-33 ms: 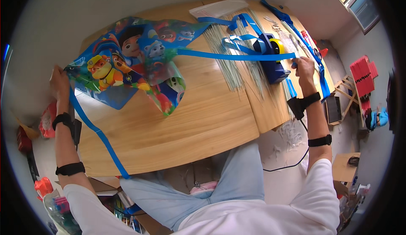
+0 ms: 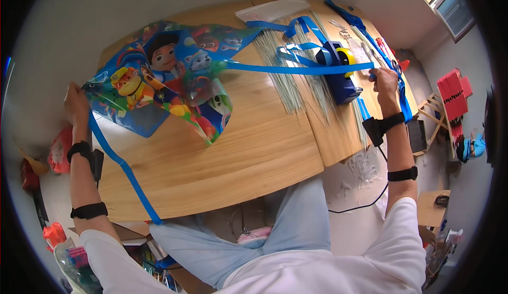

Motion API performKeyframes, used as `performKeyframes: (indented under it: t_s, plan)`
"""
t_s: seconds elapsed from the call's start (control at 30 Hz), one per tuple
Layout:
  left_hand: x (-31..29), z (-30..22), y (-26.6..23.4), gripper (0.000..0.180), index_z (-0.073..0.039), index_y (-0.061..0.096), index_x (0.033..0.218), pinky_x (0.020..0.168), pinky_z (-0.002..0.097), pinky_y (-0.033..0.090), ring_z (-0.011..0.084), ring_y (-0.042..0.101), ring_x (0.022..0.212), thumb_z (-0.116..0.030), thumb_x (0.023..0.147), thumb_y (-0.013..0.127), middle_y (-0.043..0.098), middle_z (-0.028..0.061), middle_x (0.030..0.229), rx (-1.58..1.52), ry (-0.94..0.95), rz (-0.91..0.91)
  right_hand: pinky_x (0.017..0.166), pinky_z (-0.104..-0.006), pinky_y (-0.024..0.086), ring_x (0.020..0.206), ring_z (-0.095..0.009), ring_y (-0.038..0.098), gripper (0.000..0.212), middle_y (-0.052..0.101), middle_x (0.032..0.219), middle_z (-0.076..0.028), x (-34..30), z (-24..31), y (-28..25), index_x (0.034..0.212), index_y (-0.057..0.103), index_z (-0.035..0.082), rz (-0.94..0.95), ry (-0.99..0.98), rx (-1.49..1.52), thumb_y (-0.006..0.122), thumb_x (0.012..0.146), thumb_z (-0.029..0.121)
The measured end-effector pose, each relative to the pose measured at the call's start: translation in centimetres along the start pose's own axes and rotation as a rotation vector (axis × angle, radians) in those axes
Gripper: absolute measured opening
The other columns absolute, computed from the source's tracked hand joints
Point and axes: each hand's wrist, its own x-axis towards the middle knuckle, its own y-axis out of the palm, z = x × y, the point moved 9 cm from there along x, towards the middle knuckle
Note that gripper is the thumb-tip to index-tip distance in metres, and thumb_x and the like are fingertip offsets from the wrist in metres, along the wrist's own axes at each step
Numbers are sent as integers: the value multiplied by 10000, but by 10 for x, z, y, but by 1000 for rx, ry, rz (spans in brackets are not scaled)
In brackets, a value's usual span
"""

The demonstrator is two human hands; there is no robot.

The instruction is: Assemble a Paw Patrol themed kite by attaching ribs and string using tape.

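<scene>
A colourful cartoon-printed kite (image 2: 169, 82) lies on the wooden table (image 2: 248, 151). My left hand (image 2: 76, 103) grips its left corner at the table's edge. From that corner a blue ribbon tail (image 2: 124, 172) hangs down over the front of the table. A second blue ribbon (image 2: 296, 70) runs taut from the kite's right tip to my right hand (image 2: 383, 79), which pinches its end. Just left of that hand stands a blue tape dispenser (image 2: 338, 74) with a yellow roll.
Thin pale sticks (image 2: 296, 98) are spread over the table's right half. A clear plastic bag (image 2: 272, 9) and more blue ribbon (image 2: 349, 16) lie at the far edge. Red items (image 2: 455, 95) stand on the floor right; a red bag (image 2: 58, 151) sits left.
</scene>
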Motion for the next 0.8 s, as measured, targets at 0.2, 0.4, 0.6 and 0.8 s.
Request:
performKeyframes:
  t_s: [0.2,0.4,0.6,0.8]
  plan:
    - [-32,-69,54,126,-93,592,954,772,471,496,384,639,934,-149,846,624,669,159,963,-62,31,204,422,-289,369,451,-116,525,226,660,647,-45,113,29,-197,681,686,50,-513,-337,-605,647,867,175]
    - [-82,-133,3,454,-94,592,1227,969,466,436,320,565,1144,-107,786,699,605,94,1247,-2,358,54,484,-204,435,531,-69,532,198,666,730,-53,57,106,-72,999,674,-31,-320,-433,37,538,909,81]
    - [-205,-262,9,457,-104,563,1300,1070,642,248,308,359,1388,-228,867,644,473,106,1441,-307,649,422,900,-407,469,1075,-326,559,491,594,1210,-133,-156,155,196,1276,556,86,250,-1105,-572,689,806,125]
    - [-266,-249,19,537,-167,488,1394,1067,709,167,299,264,1440,-313,897,628,354,62,1525,-257,589,605,1140,-494,264,1405,-335,314,599,382,1492,-146,-277,78,324,1376,475,57,753,-1121,-619,639,881,351]
